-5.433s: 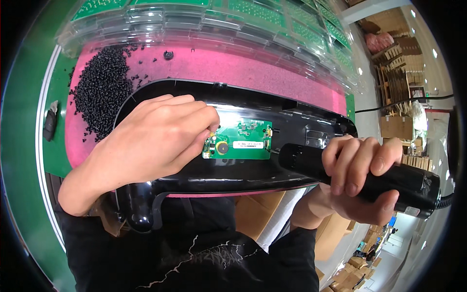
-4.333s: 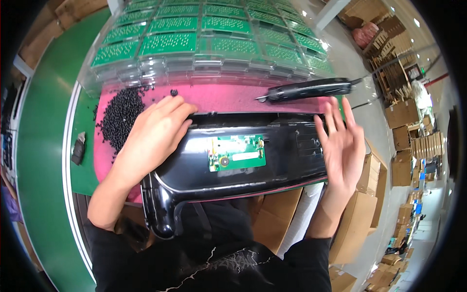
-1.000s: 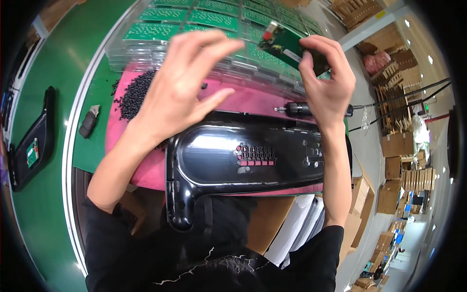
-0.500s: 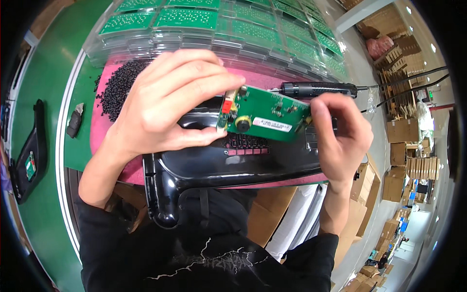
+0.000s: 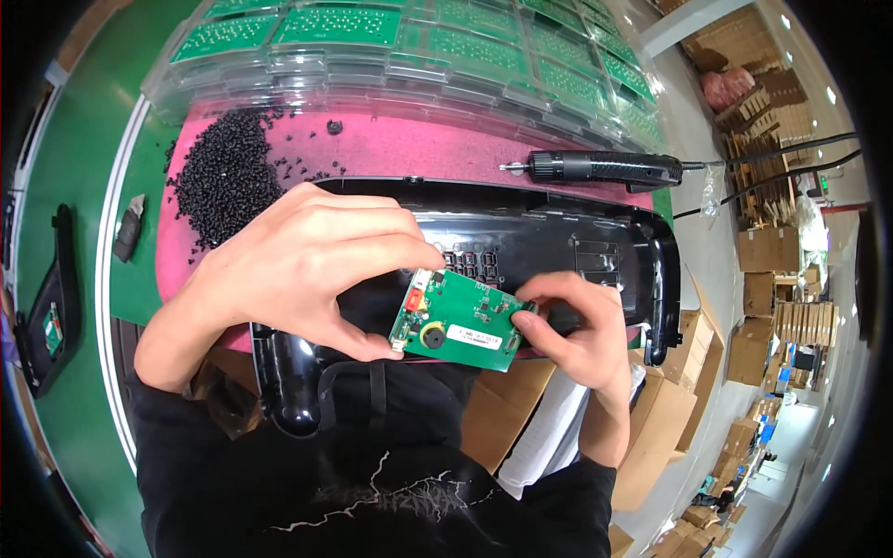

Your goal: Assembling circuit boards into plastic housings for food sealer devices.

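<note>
A green circuit board (image 5: 470, 312) with a white label, a round black part and a red connector is held tilted between both my hands. My left hand (image 5: 312, 270) pinches its left end, thumb at the lower corner and fingers at the upper one. Thumb and fingers of my right hand (image 5: 581, 330) grip the board's right end. Below the board lies a glossy black plastic housing (image 5: 530, 232), its hollow side up, with a cluster of small rectangular openings near its middle. My hands and the board hide part of the housing.
Small black screws (image 5: 223, 172) are heaped on the pink mat (image 5: 391, 139). A black electric screwdriver (image 5: 605, 167) with a cable lies behind the housing. Clear trays (image 5: 372, 70) of green boards are stacked at the back. Another black housing (image 5: 56, 307) rests at far left.
The board has come nearer to me and lower in the view, carried by both hands. More of the housing, the screws and the screwdriver tip now shows. The right hand has moved left.
</note>
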Available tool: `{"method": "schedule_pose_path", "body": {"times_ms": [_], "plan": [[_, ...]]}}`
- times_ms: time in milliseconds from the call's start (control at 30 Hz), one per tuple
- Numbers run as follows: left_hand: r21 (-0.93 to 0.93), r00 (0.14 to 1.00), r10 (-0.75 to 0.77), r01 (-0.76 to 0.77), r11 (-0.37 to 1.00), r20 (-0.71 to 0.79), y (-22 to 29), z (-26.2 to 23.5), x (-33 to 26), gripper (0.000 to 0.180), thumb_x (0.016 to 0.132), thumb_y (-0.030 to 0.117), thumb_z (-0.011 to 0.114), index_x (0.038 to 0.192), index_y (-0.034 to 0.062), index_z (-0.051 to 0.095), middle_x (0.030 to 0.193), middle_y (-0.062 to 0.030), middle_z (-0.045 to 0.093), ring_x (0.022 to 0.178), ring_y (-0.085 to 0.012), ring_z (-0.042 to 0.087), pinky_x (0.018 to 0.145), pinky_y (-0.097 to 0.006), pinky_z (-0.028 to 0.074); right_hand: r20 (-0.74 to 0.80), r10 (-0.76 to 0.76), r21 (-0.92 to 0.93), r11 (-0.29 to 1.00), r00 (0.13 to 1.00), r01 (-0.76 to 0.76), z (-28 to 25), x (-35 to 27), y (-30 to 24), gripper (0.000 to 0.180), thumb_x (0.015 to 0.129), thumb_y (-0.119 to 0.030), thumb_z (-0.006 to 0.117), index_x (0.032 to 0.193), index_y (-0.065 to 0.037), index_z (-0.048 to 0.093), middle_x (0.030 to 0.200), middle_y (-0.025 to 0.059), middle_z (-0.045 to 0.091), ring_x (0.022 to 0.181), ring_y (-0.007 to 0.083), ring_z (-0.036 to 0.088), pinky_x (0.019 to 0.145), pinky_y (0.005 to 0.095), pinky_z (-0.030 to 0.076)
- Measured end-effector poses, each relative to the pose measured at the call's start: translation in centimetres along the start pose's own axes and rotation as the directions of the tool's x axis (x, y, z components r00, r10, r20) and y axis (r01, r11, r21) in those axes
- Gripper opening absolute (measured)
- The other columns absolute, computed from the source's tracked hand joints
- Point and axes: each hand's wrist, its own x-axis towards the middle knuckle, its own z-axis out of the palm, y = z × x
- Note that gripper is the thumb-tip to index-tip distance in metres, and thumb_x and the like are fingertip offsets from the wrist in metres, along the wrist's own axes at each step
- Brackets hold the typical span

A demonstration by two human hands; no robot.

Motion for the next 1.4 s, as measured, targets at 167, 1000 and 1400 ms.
{"method": "schedule_pose_path", "body": {"times_ms": [167,1000,1400], "plan": [[-0.015,0.991,-0.090,0.092,0.996,0.096,0.4,-0.5,0.3,0.056,0.056,0.024,0.088,0.103,0.0032,0.066,0.087,-0.0076,0.065,0.076,-0.0249,0.067,0.058,-0.031,0.053,-0.120,-0.014,-0.007,1.000,0.993,0.013,-0.1,-0.5,0.0,0.007,0.079,-0.002,0.072,0.085,0.001,0.070,0.074,0.0087,0.070,0.063,0.0160,0.068,0.061,0.0249,0.052],[0.303,0.910,-0.392,0.338,0.891,0.138,0.6,0.9,0.2,0.050,0.063,0.028,0.084,0.093,0.0007,0.057,0.090,-0.0090,0.057,0.085,-0.0263,0.065,0.060,-0.038,0.052,-0.035,-0.165,-0.237,0.959,0.986,0.152,-0.1,2.4,3.8,0.052,0.059,-0.012,0.085,0.107,-0.002,0.067,0.110,0.0109,0.063,0.104,0.0314,0.058,0.092,0.0398,0.047],[0.323,0.912,-0.395,0.345,0.881,0.105,0.5,1.3,-0.2,0.057,0.058,0.028,0.087,0.102,0.0046,0.060,0.091,-0.0070,0.056,0.080,-0.0259,0.063,0.058,-0.037,0.048,-0.020,-0.153,-0.271,0.952,0.988,0.142,0.1,2.4,3.6,0.054,0.058,-0.011,0.085,0.108,-0.002,0.067,0.111,0.0109,0.063,0.106,0.0316,0.057,0.093,0.0403,0.047]]}}
